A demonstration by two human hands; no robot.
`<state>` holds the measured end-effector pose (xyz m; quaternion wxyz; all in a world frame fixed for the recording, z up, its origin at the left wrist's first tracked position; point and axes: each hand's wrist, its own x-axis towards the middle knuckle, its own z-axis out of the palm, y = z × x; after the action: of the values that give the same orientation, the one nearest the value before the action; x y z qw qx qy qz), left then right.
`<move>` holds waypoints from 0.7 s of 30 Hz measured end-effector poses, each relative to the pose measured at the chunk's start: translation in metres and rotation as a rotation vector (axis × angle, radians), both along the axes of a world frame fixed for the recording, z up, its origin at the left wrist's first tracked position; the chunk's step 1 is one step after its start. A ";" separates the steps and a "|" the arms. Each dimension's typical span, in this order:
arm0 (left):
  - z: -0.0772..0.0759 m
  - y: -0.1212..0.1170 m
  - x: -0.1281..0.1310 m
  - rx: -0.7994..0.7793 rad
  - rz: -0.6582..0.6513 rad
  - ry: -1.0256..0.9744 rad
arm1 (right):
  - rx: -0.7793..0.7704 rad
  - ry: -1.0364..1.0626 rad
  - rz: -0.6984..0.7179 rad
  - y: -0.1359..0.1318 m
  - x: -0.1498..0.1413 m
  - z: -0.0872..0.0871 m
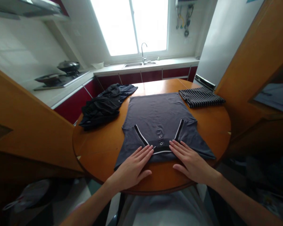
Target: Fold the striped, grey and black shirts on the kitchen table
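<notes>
A dark grey polo shirt (158,114) lies spread flat on the round wooden table (101,147), its collar with white trim toward me. My left hand (132,168) rests flat on the shirt just left of the collar, fingers stretched out and together. My right hand (191,160) lies flat on the shirt just right of the collar, fingers extended. Neither hand holds anything. The fingertips of both hands nearly meet at the collar's button placket.
A crumpled pile of black clothes (103,106) sits at the table's left. A folded black-and-white striped garment (200,96) lies at the far right. Beyond are a kitchen counter with a sink (139,64), a stove with a pan (61,75) and wooden panels on both sides.
</notes>
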<state>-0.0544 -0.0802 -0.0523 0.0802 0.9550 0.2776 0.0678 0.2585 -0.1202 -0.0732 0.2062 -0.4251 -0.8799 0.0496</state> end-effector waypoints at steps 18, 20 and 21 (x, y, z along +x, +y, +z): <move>-0.001 -0.001 0.000 0.013 0.014 0.000 | -0.016 0.006 -0.026 -0.002 0.001 -0.002; -0.001 -0.001 0.000 0.011 0.016 0.006 | -0.017 0.014 -0.025 -0.002 0.001 -0.002; -0.001 0.000 0.000 0.010 0.016 0.004 | -0.017 0.019 -0.024 -0.002 0.001 -0.002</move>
<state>-0.0546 -0.0806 -0.0538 0.0743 0.9531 0.2852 0.0680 0.2598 -0.1218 -0.0754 0.2112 -0.4368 -0.8724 0.0587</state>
